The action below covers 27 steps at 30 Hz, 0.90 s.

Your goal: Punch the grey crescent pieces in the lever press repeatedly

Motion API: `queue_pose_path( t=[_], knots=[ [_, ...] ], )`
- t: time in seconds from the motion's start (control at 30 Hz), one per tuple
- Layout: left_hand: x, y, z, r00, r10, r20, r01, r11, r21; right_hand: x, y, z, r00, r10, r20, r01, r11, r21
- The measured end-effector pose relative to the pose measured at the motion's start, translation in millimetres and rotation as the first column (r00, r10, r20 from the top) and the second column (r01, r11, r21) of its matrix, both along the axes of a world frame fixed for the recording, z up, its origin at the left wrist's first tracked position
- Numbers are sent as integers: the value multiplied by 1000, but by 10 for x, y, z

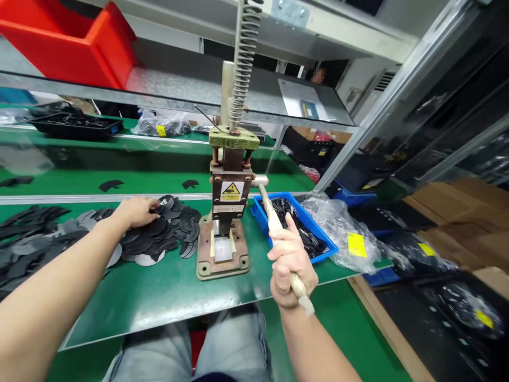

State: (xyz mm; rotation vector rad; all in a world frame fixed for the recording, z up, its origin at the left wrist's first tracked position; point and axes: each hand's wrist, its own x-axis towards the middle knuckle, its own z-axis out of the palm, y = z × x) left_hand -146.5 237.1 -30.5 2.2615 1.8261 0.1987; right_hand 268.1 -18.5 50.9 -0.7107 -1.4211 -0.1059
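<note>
A hand press (231, 193) with a tall spring and a warning label stands mid-bench on a rusty base. Wrapped around its tape-covered lever (269, 207) is my right hand (292, 260), the lever slanting down towards me. My left hand (137, 212) rests at a pile of flat, curved black pieces (167, 233) left of the press. Its fingertips reach down among them, bent, and whether they grip a piece is hidden. Under the ram sits a pale metal block (223, 249), with no black piece visible on it.
Right of the press is a blue tray (326, 252) of small black parts, beside a clear plastic bag (338, 228) with a yellow label. A red bin (91, 53) sits on the shelf above. Behind the press, a black tray (75, 124) holds dark parts.
</note>
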Motion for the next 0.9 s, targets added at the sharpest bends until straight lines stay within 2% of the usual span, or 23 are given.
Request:
queue_pose_path(
  t=[0.1, 0.2, 0.27, 0.37, 0.47, 0.53, 0.63, 0.73, 0.8, 0.9],
  knots=[
    [34, -97, 134, 1000, -29, 7, 29, 998, 58, -36, 16, 26, 999, 39, -28, -38, 999, 30],
    [47, -215, 276, 961, 19, 277, -44, 995, 85, -67, 55, 51, 996, 44, -73, -38, 996, 84],
    [53, -294, 335, 887, 51, 459, -104, 991, 90, -73, 93, 60, 996, 47, -78, -37, 992, 120],
    [92, -437, 361, 706, 86, 703, -168, 985, 48, -65, 140, 68, 996, 70, -50, -62, 986, 156],
    [182, -616, 345, 551, 101, 829, -155, 988, -17, -60, 151, 85, 996, 77, -48, -68, 983, 168],
    [255, -737, 328, 517, 104, 850, -129, 991, -42, -65, 147, 98, 996, 72, -56, -62, 984, 169],
    [373, -895, 301, 534, 92, 840, -85, 995, -55, -74, 146, 108, 996, 67, -51, -58, 983, 172],
    [511, -1050, 285, 575, 23, 818, -18, 1000, -16, -79, 155, 100, 997, 69, -44, -61, 983, 171],
    [620, -1178, 284, 660, -71, 748, 7, 996, 89, -81, 160, 90, 996, 71, -56, -60, 983, 175],
    [801, -1403, 278, 809, -214, 547, 84, 964, 252, -82, 165, 77, 995, 75, -63, -63, 982, 180]
  ],
)
